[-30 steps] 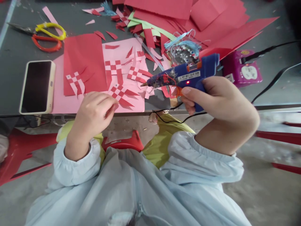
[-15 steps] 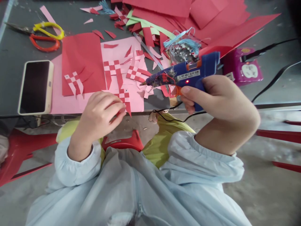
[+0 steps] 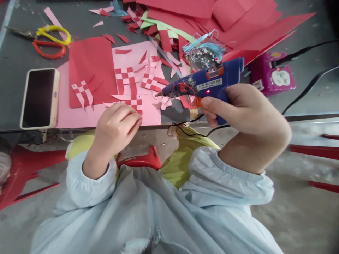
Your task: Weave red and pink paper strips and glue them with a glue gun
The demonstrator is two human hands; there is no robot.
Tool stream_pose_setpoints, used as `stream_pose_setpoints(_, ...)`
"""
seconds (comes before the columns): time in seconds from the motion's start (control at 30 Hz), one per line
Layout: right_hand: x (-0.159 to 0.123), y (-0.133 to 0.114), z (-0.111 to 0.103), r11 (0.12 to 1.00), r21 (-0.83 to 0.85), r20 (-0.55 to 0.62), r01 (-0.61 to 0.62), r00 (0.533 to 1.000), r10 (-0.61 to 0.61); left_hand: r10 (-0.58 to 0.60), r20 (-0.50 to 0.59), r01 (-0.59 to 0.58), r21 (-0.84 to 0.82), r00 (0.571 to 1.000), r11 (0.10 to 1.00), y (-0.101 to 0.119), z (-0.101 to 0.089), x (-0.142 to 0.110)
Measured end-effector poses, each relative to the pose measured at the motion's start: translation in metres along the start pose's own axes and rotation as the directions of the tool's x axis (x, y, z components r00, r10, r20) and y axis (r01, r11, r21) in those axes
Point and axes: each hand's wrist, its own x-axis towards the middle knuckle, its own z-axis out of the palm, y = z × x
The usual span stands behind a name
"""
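Observation:
My left hand (image 3: 119, 121) is closed on a woven red-and-pink paper fish (image 3: 136, 103) at the table's front edge; a small eye shows near its top corner, and my fingers cover part of it. In my right hand (image 3: 233, 106) is a blue hot glue gun (image 3: 209, 83), its red light lit and its nozzle pointing left, apart from the fish. My fingers wrap its handle by the orange trigger. Another woven fish (image 3: 82, 93) with an eye lies on red paper (image 3: 91, 67). More woven pieces (image 3: 150, 82) rest on the pink paper (image 3: 150, 118).
At the left are a phone (image 3: 39, 98) and scissors (image 3: 50, 40). Red sheets (image 3: 180, 8) are piled at the back, near a container of small eyes (image 3: 205, 58) with blue tassels. A purple power socket (image 3: 272, 74) with cords stands at the right. Paper scraps lie scattered.
The paper fish has turned in my left hand, so pink strips now stick out to its left. The glue gun has barely shifted.

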Motion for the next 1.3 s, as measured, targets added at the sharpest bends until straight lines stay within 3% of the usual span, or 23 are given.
stream_pose_setpoints(0.23,0.001,0.001,0.0,0.999,0.025,0.011,-0.032,0.999,0.032,-0.16,-0.054,0.159,-0.023,0.986,0.987,0.003,0.006,0.003)
stream_pose_setpoints(0.4,0.001,-0.001,0.001,0.997,0.018,-0.003,-0.077,0.997,0.077,-0.274,-0.059,0.265,-0.131,0.96,0.955,0.006,0.01,0.007)
stream_pose_setpoints(0.53,0.0,-0.003,0.001,0.999,0.049,-0.002,-0.02,1.0,0.02,-0.344,-0.062,0.31,-0.308,0.937,0.9,0.006,0.013,0.012)
stream_pose_setpoints(0.7,-0.001,0.002,0.002,0.994,0.075,0.033,0.074,0.997,-0.077,-0.515,0.071,0.477,-0.5,0.854,0.723,0.002,0.014,0.019)
stream_pose_setpoints(0.8,-0.001,0.005,0.001,0.996,0.058,0.054,0.067,0.996,-0.07,-0.575,0.062,0.531,-0.475,0.816,0.702,-0.001,0.016,0.022)
stream_pose_setpoints(1.0,-0.003,0.006,-0.001,0.999,0.021,0.063,0.036,0.997,-0.038,-0.58,0.065,0.546,-0.434,0.812,0.716,-0.005,0.02,0.027)
stream_pose_setpoints(1.3,-0.003,0.008,-0.002,0.998,0.034,0.079,0.047,0.996,-0.049,-0.543,0.157,0.534,-0.534,0.825,0.656,-0.009,0.015,0.039)
